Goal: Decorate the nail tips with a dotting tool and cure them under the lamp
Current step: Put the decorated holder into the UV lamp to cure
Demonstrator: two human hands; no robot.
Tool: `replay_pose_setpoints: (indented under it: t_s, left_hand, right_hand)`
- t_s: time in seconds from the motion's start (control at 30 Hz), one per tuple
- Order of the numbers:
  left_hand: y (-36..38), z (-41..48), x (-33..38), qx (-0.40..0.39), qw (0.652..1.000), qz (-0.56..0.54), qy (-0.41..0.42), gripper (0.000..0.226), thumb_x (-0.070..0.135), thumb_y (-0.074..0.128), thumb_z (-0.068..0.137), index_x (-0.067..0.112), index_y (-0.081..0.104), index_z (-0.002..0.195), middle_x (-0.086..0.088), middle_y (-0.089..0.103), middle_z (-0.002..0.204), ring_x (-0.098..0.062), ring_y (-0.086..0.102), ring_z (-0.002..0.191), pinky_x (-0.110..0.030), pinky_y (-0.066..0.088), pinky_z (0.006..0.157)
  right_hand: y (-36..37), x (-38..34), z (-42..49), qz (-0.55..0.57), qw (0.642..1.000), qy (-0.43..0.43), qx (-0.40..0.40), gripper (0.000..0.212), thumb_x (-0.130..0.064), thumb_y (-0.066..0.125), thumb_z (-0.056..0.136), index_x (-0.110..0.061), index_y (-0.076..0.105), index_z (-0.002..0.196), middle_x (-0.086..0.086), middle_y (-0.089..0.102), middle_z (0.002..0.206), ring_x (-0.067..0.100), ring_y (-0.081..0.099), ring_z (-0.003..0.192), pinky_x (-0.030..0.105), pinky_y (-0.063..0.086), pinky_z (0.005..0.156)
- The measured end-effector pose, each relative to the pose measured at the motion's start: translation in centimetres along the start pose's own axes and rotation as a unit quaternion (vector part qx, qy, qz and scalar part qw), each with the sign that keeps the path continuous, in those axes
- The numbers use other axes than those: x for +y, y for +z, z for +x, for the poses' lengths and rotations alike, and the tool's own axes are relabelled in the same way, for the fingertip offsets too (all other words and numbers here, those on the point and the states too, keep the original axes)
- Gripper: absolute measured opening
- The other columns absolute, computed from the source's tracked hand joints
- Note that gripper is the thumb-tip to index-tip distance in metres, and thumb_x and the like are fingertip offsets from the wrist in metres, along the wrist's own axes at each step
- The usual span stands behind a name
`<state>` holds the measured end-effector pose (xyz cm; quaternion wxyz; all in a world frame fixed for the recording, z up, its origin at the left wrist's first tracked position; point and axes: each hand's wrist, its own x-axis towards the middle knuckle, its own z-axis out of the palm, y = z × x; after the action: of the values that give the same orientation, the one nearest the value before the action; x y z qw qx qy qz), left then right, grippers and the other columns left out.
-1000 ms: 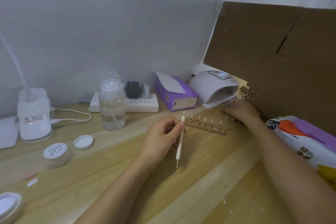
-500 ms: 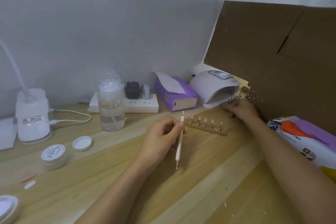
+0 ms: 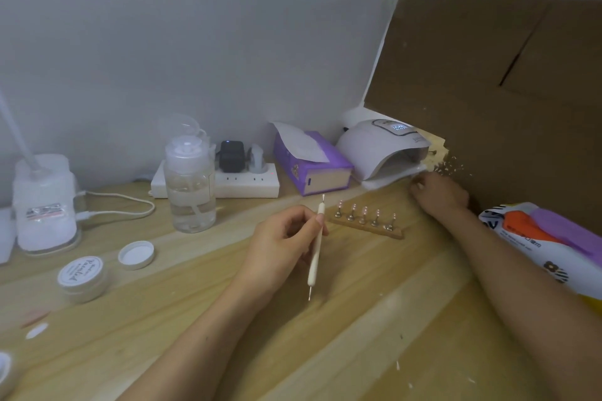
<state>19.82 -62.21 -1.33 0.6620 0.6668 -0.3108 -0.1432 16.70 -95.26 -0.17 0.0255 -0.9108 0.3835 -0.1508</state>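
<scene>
Dotting tool [image 3: 316, 251]: hanging nearly upright just above the wooden table [image 3: 358, 352], metal point down, being pinched near its upper end between thumb and fingers of the left hand [image 3: 280, 247]. Just beyond, standing free of both hands: five nail tips [image 3: 365, 211] in a row on small pegs along a wooden strip [image 3: 399, 234]. Farther right, resting at the mouth of the white curing lamp [image 3: 378, 146]: the right hand [image 3: 439, 194], fingers curling against the lamp's base plate; holding anything or not, impossible to tell. Glowing on the lamp's top: a small display [image 3: 398, 128].
</scene>
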Motion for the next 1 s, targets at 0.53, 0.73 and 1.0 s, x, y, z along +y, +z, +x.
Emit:
replay_pose_setpoints:
  t_s: [0.53,0.73,1.0]
  left_hand:
    - [0.0,0.1,0.0,0.001,1.000,-0.019,0.002,0.027,0.019,0.056,0.099,0.003,0.066,0.080,0.012,0.050,0.050,-0.005,0.044,0.046,-0.014,0.039,0.048]
    - [0.0,0.1,0.0,0.000,1.000,-0.018,0.002,0.027,0.020,0.056,0.099,0.003,0.067,0.080,0.010,0.050,0.051,-0.006,0.044,0.047,-0.014,0.039,0.048]
    - [0.0,0.0,0.2,0.005,1.000,-0.029,-0.005,0.028,0.019,0.055,0.099,-0.002,0.067,0.084,0.005,0.050,0.054,-0.006,0.045,0.048,-0.014,0.041,0.049]
  right_hand:
    - [-4.7,-1.0,-8.8,0.208,0.930,-0.200,-0.228,0.021,-0.013,0.080,0.080,-0.021,0.065,0.092,-0.004,0.063,0.084,-0.008,0.052,0.057,0.006,0.038,0.056]
    - [-3.7,0.2,-7.9,0.209,0.960,-0.176,-0.060,0.023,-0.007,0.081,0.077,-0.021,0.068,0.089,-0.002,0.068,0.080,0.006,0.062,0.066,0.015,0.050,0.055]
    - [-1.8,0.7,-5.2,0.269,0.959,-0.086,0.012,0.019,0.000,0.076,0.081,-0.010,0.069,0.095,0.003,0.061,0.075,0.013,0.057,0.060,0.016,0.049,0.040]
